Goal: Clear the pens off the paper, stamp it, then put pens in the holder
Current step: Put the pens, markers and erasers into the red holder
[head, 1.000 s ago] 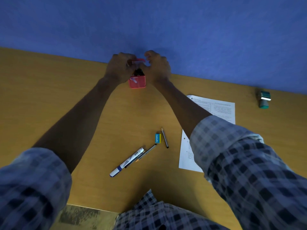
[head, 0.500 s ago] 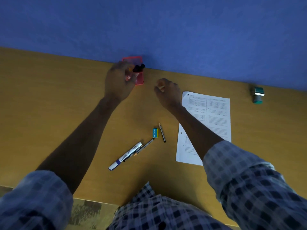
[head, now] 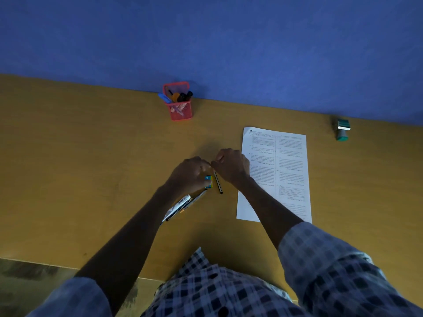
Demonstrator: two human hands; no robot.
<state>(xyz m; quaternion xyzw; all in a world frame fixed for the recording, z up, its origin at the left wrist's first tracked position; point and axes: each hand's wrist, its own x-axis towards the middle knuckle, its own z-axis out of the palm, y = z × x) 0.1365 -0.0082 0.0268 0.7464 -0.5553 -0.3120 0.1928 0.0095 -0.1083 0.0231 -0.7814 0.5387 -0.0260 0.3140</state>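
Observation:
The red mesh holder stands by the blue wall with several pens in it. The printed paper lies to the right with no pens on it. Far right by the wall lies the green stamp. My left hand curls over a blue and yellow eraser. My right hand pinches at the top end of a thin black pen, which lies flat on the desk. A white marker and a slim dark pen lie partly under my left wrist.
The wooden desk runs along the blue wall. Its front edge is near my checked shirt. My checked sleeves cover the lower corners of the view.
Both hands have left the holder and come down to the loose pens and eraser left of the paper. The holder now stands free by the wall.

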